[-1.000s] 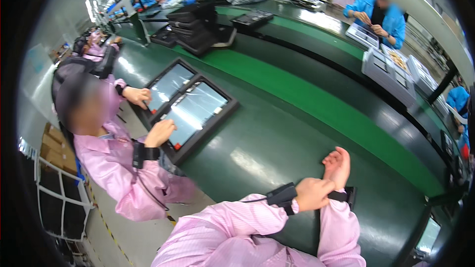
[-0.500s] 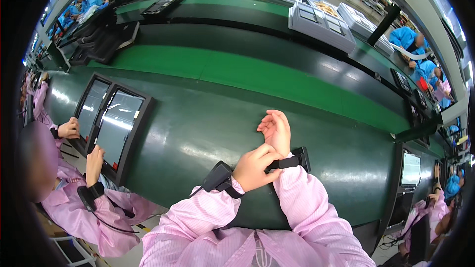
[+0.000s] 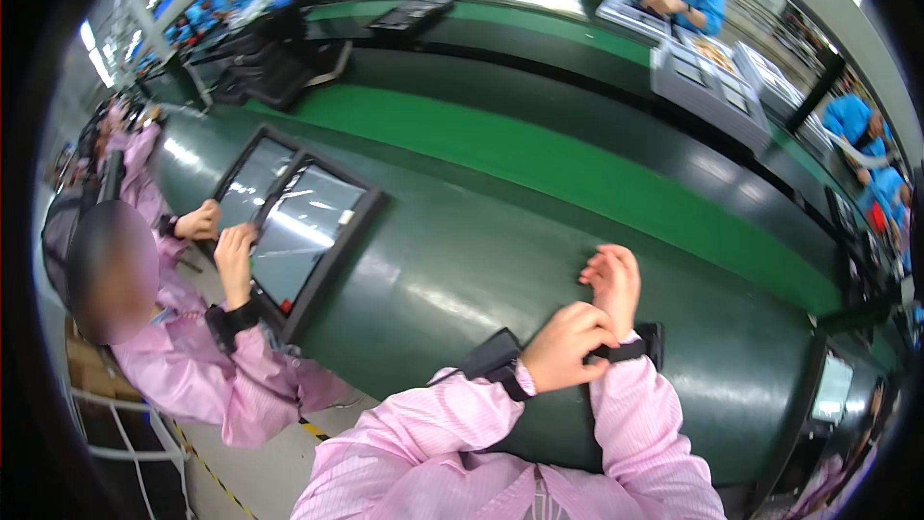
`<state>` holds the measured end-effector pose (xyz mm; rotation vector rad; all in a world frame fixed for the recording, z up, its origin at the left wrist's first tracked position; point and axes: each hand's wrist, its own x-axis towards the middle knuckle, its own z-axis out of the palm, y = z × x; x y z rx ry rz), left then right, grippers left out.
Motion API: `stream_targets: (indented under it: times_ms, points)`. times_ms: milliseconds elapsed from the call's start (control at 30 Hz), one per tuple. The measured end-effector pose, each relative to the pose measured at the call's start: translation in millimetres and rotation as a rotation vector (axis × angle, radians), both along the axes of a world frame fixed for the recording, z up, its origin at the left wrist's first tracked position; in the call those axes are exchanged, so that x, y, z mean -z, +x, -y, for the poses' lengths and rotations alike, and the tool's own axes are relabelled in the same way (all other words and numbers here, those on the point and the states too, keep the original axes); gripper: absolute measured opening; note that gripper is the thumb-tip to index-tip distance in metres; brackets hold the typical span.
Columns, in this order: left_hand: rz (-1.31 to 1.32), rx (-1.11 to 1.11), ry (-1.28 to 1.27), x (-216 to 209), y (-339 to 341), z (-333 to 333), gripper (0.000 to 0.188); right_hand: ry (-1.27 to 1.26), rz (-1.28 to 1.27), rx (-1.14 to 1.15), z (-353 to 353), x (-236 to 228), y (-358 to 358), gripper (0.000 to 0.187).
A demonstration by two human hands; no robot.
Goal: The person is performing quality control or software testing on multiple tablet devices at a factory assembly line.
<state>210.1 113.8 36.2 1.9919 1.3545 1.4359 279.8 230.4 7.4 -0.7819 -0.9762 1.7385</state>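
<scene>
My left hand (image 3: 568,345) reaches across to my right wrist, its fingers closed on the black wrist strap (image 3: 628,351) there. A small black box (image 3: 654,342) sits on the outer side of that strap. Raised above the green bench, my right hand (image 3: 617,286) has loosely bent fingers, a little apart, with nothing in them. Around my left wrist is another strap with a black box (image 3: 493,354) on it. Part of the right strap is hidden under my left fingers.
At left, a co-worker in pink has both hands on a black frame (image 3: 332,265) holding two glossy panels. Across the green bench (image 3: 462,279) stand stacked grey trays (image 3: 712,101), near a person in blue. Black folded items (image 3: 269,63) lie far left; a screen (image 3: 832,388) stands right.
My view has turned left, so the scene shifts rightward. My left hand stays at the right wrist strap. The co-worker's right hand has moved up along the panel frame.
</scene>
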Motion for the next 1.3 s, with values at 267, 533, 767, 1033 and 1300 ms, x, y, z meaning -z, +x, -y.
stream_targets:
  times_ms: [267,533,767,1033,1300]
  points:
    - [0.076,-0.018,-0.055,-3,1,3,0.024,-0.003,-0.140,0.000,-3,-3,4,0.014]
    - [0.077,0.091,-0.203,1,-4,1,0.023,0.220,0.185,0.087,-5,-2,9,0.010]
    - [0.261,0.156,-0.413,6,-4,3,0.019,0.449,0.339,0.071,5,-12,5,0.006]
    - [0.407,0.256,-0.594,8,-7,-2,0.015,0.766,0.545,0.071,1,-23,13,0.002]
    - [0.626,0.384,-0.679,28,-6,-7,0.008,0.831,0.588,-0.017,-2,-20,13,0.002]
